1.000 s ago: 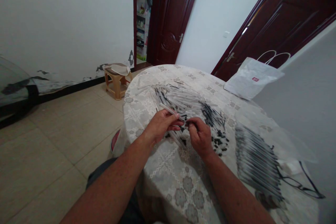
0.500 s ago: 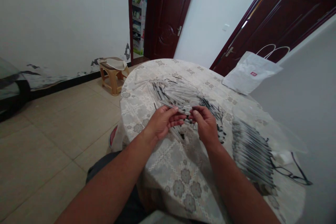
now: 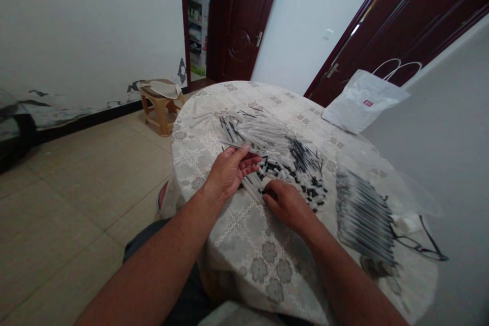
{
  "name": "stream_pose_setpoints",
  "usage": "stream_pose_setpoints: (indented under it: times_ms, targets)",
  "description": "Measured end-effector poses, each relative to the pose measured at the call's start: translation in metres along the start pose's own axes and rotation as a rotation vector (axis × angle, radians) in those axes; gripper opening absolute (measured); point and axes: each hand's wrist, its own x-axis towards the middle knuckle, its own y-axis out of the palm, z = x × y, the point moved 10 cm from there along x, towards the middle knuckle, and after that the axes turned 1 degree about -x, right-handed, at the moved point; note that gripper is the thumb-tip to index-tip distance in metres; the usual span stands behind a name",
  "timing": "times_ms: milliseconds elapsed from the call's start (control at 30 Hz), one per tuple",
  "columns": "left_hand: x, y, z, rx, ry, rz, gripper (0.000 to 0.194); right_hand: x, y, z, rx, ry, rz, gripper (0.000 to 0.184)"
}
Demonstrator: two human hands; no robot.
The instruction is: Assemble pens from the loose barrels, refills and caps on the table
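Observation:
My left hand [image 3: 231,169] pinches a slim pale pen barrel [image 3: 228,144] between thumb and forefinger, the other fingers loosely curled. Down on the table, my right hand [image 3: 286,202] has its fingers bent together at the end of a few pale barrels [image 3: 252,189]; something small and dark shows at the fingertips, too hidden to name. Between and beyond the hands lie short white and black pen pieces [image 3: 305,183]. Behind them spreads a heap of translucent white barrels [image 3: 255,130], with thin black sticks like refills [image 3: 304,155] to its right.
A flowered cloth covers the round table [image 3: 237,229]. On the right are a row of assembled-looking pens [image 3: 362,219] in clear plastic and black-framed glasses [image 3: 420,248]. A white paper bag [image 3: 362,102] stands at the back right. A small stool [image 3: 162,107] is on the floor at left.
My right hand has left the left hand and the barrel, moving down and toward me onto the table. My left hand keeps the barrel and has shifted slightly left.

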Motion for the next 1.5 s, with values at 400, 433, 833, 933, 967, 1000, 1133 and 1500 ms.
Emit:
stream_pose_setpoints:
  times_ms: [400, 433, 833, 933, 967, 1000, 1133, 1500]
  targets:
    - [-0.001, 0.002, 0.016, 0.064, -0.038, 0.004, 0.020, -0.008, -0.012, -0.009, 0.134, 0.017, -0.113, 0.006]
    - [-0.002, 0.003, 0.019, 0.068, -0.046, 0.014, 0.021, -0.008, -0.019, -0.015, 0.243, 0.049, -0.187, 0.006]
    - [-0.005, 0.019, 0.043, 0.078, -0.133, 0.134, 0.024, -0.009, -0.026, -0.049, 1.035, 0.232, -0.512, 0.024]
    - [-0.004, 0.019, 0.045, 0.079, -0.135, 0.140, 0.025, -0.009, -0.025, -0.050, 1.028, 0.240, -0.520, 0.025]
    - [-0.004, 0.019, 0.046, 0.081, -0.134, 0.141, 0.026, -0.009, -0.024, -0.051, 1.026, 0.238, -0.520, 0.024]
    - [-0.004, 0.019, 0.046, 0.084, -0.134, 0.143, 0.026, -0.008, -0.024, -0.052, 1.024, 0.237, -0.518, 0.024]
    - [-0.005, 0.020, 0.045, 0.091, -0.131, 0.142, 0.026, -0.007, -0.020, -0.054, 1.017, 0.232, -0.500, 0.024]
    - [-0.006, 0.020, 0.043, 0.190, -0.109, 0.149, 0.024, -0.009, -0.023, -0.051, 0.898, 0.211, -0.521, 0.024]
